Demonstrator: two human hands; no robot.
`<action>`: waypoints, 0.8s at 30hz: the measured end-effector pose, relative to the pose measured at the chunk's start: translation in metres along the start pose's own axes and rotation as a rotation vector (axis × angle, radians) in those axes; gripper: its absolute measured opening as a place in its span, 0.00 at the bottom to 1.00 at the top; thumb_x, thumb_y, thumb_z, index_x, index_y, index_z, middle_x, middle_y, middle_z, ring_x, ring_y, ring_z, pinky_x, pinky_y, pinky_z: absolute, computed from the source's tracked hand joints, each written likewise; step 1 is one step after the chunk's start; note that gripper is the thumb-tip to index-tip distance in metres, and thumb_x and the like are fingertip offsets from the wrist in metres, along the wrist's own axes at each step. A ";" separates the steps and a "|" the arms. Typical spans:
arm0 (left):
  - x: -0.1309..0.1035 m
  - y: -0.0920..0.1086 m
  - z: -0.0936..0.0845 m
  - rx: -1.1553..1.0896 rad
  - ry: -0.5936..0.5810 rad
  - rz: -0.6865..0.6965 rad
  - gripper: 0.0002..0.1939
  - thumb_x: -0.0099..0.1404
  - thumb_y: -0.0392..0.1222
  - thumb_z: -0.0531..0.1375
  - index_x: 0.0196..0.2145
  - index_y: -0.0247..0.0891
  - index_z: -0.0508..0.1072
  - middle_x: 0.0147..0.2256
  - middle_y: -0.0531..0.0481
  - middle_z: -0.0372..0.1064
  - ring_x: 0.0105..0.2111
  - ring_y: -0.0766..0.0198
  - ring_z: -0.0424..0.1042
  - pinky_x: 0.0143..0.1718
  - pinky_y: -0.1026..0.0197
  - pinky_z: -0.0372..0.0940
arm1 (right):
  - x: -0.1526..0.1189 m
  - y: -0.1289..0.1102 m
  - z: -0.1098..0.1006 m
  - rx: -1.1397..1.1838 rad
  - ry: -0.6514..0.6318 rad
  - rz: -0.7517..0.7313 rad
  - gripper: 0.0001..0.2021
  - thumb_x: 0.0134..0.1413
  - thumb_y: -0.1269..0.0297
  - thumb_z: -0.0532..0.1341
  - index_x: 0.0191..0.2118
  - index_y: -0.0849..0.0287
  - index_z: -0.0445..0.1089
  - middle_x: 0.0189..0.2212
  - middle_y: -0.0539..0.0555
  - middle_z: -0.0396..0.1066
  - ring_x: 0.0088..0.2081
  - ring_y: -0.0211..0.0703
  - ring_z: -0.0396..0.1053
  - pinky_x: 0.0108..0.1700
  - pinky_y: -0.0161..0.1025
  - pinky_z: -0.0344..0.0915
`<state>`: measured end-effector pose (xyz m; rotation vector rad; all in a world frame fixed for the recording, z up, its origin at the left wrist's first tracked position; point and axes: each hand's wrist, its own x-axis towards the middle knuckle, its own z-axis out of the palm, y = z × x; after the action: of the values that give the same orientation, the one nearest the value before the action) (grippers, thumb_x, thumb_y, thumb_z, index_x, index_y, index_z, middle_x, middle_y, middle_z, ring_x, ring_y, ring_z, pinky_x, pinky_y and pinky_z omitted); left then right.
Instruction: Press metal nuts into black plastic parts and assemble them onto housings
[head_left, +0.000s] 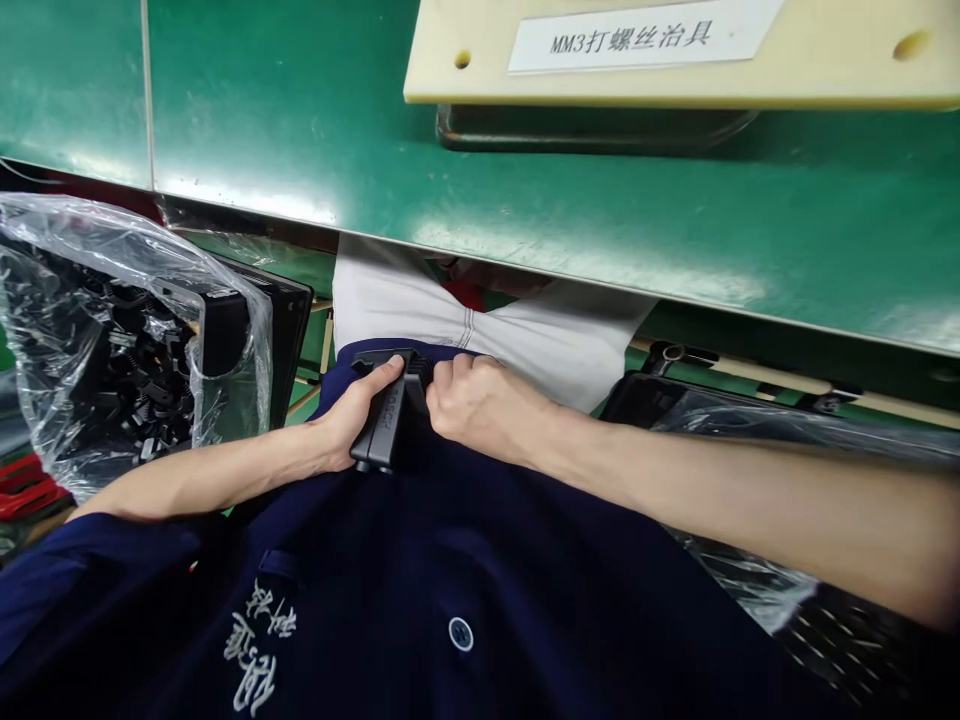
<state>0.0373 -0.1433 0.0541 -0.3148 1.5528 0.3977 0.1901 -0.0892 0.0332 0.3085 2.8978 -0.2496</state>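
Note:
A black plastic part (384,415) with raised lettering on its side is held upright against the dark blue shirt, above the lap. My left hand (356,408) is wrapped round its left side, with the thumb on its upper end. My right hand (476,405) is closed in a fist at the ribbed right side of the part. Whatever lies inside the right fingers is hidden.
A green table (315,150) crosses the top, bearing a cream fixture board (465,85) with a label. At the left, a plastic-lined bin (259,370) holds several small black parts. Another plastic-covered black container (637,400) is at the right.

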 end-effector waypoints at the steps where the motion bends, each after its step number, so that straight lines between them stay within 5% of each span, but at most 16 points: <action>1: 0.001 0.001 0.000 0.004 -0.003 0.005 0.21 0.56 0.60 0.63 0.29 0.36 0.73 0.20 0.50 0.70 0.19 0.63 0.69 0.22 0.63 0.65 | 0.001 0.001 0.000 -0.019 0.014 -0.015 0.13 0.45 0.85 0.49 0.26 0.66 0.67 0.20 0.58 0.64 0.21 0.43 0.63 0.20 0.36 0.46; 8: 0.005 -0.002 0.007 0.015 0.011 0.075 0.24 0.54 0.63 0.63 0.26 0.37 0.70 0.19 0.52 0.68 0.18 0.65 0.65 0.20 0.63 0.60 | 0.004 0.007 0.004 0.097 0.016 0.007 0.11 0.47 0.84 0.52 0.26 0.66 0.68 0.22 0.59 0.68 0.24 0.46 0.66 0.22 0.37 0.49; 14: 0.016 -0.007 0.004 0.178 0.092 0.628 0.24 0.53 0.62 0.65 0.29 0.35 0.71 0.26 0.53 0.69 0.27 0.67 0.66 0.31 0.64 0.63 | -0.004 0.006 -0.001 0.367 -0.013 0.078 0.05 0.54 0.72 0.58 0.32 0.65 0.72 0.26 0.58 0.71 0.26 0.45 0.69 0.24 0.39 0.50; 18: 0.025 -0.005 -0.004 0.276 0.095 0.712 0.27 0.55 0.66 0.61 0.30 0.34 0.71 0.28 0.51 0.69 0.29 0.65 0.66 0.32 0.64 0.62 | -0.011 0.004 0.002 0.358 0.128 0.122 0.09 0.58 0.65 0.59 0.30 0.64 0.71 0.24 0.56 0.69 0.26 0.45 0.68 0.24 0.39 0.51; 24: 0.026 0.007 -0.007 0.337 0.101 0.745 0.27 0.59 0.65 0.58 0.33 0.34 0.74 0.31 0.49 0.73 0.33 0.62 0.70 0.34 0.63 0.63 | -0.016 0.003 0.018 0.445 0.565 0.223 0.12 0.62 0.61 0.56 0.34 0.64 0.71 0.30 0.56 0.71 0.30 0.41 0.68 0.29 0.37 0.63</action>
<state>0.0271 -0.1385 0.0286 0.5330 1.7704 0.6859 0.2092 -0.0927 0.0187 0.8993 3.2746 -0.9010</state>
